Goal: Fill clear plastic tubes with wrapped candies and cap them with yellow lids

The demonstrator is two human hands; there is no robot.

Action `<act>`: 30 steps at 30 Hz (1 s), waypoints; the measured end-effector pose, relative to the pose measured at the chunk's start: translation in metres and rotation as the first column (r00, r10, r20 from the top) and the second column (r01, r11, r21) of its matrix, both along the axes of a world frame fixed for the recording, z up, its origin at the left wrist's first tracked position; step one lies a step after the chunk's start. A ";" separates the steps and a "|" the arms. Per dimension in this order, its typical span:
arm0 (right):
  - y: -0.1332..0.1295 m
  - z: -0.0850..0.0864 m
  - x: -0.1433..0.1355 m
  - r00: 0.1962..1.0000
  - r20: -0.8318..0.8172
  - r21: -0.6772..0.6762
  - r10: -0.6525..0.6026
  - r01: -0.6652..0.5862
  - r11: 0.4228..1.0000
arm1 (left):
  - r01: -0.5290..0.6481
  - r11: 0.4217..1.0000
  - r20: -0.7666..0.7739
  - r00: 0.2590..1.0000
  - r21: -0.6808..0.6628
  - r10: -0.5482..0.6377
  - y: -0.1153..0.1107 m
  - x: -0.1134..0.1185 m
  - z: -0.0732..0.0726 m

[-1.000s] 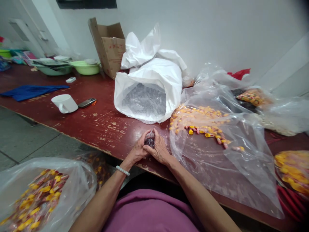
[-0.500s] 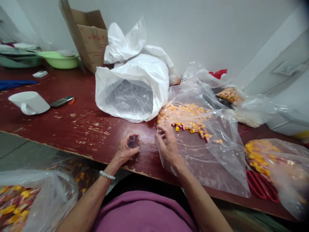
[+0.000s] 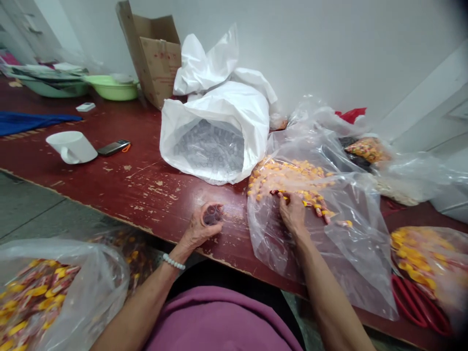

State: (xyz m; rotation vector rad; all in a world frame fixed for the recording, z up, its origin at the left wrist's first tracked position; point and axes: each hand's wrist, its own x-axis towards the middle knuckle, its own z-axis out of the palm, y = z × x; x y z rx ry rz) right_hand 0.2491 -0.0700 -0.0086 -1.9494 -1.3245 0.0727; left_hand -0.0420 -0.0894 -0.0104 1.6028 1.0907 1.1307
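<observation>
My left hand (image 3: 199, 229) is wrapped round a few clear tubes (image 3: 212, 215), held with their round openings up over the red table. My right hand (image 3: 293, 209) reaches to the small yellow-capped pieces (image 3: 310, 171) spread on a clear plastic bag (image 3: 343, 243); its fingertips are at the near edge of the pile, and what they grip is too small to make out. Behind my left hand lies a white sack (image 3: 256, 112), its mouth towards me, full of clear tubes (image 3: 210, 148).
A white mug (image 3: 78, 147), a dark phone-like device (image 3: 114, 146), green basins (image 3: 117, 90) and a cardboard box (image 3: 161, 68) stand left. Red-handled scissors (image 3: 417, 302) and a filled bag (image 3: 420, 256) lie right. Another filled bag (image 3: 98, 273) sits below the table (image 3: 146, 195) edge.
My right hand has moved forward and right, from the near left part of the clear bag to the yellow-capped pieces. My left hand keeps hold of the tubes. The view has turned slightly left.
</observation>
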 end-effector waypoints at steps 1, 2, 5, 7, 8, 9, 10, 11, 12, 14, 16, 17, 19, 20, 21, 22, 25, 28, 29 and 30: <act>-0.010 0.004 -0.006 1.000 -0.017 0.022 0.008 -0.008 1.000 | 0.020 1.000 0.004 1.000 -0.006 -0.020 -0.001 0.001 -0.001; -0.020 0.009 -0.014 0.998 -0.044 0.059 0.044 -0.041 0.997 | 0.042 0.999 0.005 0.999 -0.005 -0.042 -0.002 0.003 -0.001; -0.052 0.027 -0.050 0.936 -0.126 0.236 0.330 -0.295 0.926 | 0.098 0.994 -0.046 0.994 0.043 -0.096 -0.005 0.010 -0.002; -0.066 0.036 -0.076 0.847 -0.097 0.283 0.522 -0.479 0.831 | 0.136 0.986 -0.107 0.986 0.094 -0.126 -0.006 0.014 -0.002; -0.070 0.039 -0.087 0.808 -0.072 0.275 0.584 -0.547 0.791 | 0.158 0.981 -0.128 0.981 0.111 -0.144 -0.007 0.016 -0.002; -0.072 0.041 -0.095 0.777 -0.047 0.262 0.628 -0.597 0.758 | 0.180 0.976 -0.141 0.977 0.121 -0.162 -0.008 0.018 -0.002; -0.073 0.041 -0.102 0.752 -0.026 0.249 0.659 -0.633 0.733 | 0.197 0.972 -0.144 0.973 0.125 -0.179 -0.008 0.018 -0.003; -0.072 0.040 -0.105 0.734 -0.010 0.237 0.679 -0.658 0.715 | 0.208 0.970 -0.141 0.972 0.126 -0.190 -0.008 0.019 -0.003; -0.072 0.039 -0.107 0.725 -0.002 0.228 0.689 -0.670 0.706 | 0.213 0.969 -0.134 0.971 0.123 -0.197 -0.008 0.019 -0.004; -0.070 0.038 -0.107 0.735 -0.020 0.211 0.678 -0.659 0.722 | 0.211 0.971 -0.122 0.973 0.109 -0.197 -0.008 0.018 -0.005; -0.070 0.038 -0.104 0.767 -0.055 0.205 0.640 -0.618 0.759 | 0.195 0.976 -0.120 0.976 0.092 -0.184 -0.007 0.018 -0.006; -0.069 0.037 -0.103 0.781 -0.054 0.210 0.622 -0.600 0.772 | 0.186 0.979 -0.123 0.977 0.088 -0.175 -0.007 0.017 -0.006; -0.069 0.034 -0.101 0.791 0.007 0.224 0.611 -0.597 0.770 | 0.172 0.981 -0.135 0.978 0.086 -0.160 -0.006 0.017 -0.006; -0.069 0.032 -0.101 0.785 0.062 0.222 0.617 -0.613 0.758 | 0.170 0.981 -0.139 0.978 0.089 -0.157 -0.006 0.018 -0.006; -0.069 0.028 -0.102 0.774 0.120 0.210 0.622 -0.632 0.746 | 0.171 0.981 -0.143 0.977 0.091 -0.157 -0.006 0.018 -0.006; -0.069 0.025 -0.103 0.762 0.172 0.190 0.625 -0.648 0.738 | 0.173 0.981 -0.147 0.976 0.092 -0.158 -0.005 0.018 -0.005; -0.069 0.016 -0.109 0.751 0.263 0.127 0.605 -0.649 0.750 | 0.170 0.981 -0.154 0.976 0.089 -0.155 -0.004 0.019 -0.004; -0.068 0.016 -0.112 0.735 0.285 0.097 0.616 -0.661 0.744 | 0.170 0.983 -0.128 0.979 0.071 -0.160 -0.004 0.020 -0.003; -0.067 0.018 -0.110 0.718 0.283 0.094 0.636 -0.681 0.727 | 0.166 0.984 -0.115 0.981 0.059 -0.158 -0.004 0.020 -0.002; -0.065 0.020 -0.106 0.706 0.273 0.096 0.653 -0.696 0.712 | 0.156 0.987 -0.102 0.983 0.040 -0.151 -0.004 0.019 -0.002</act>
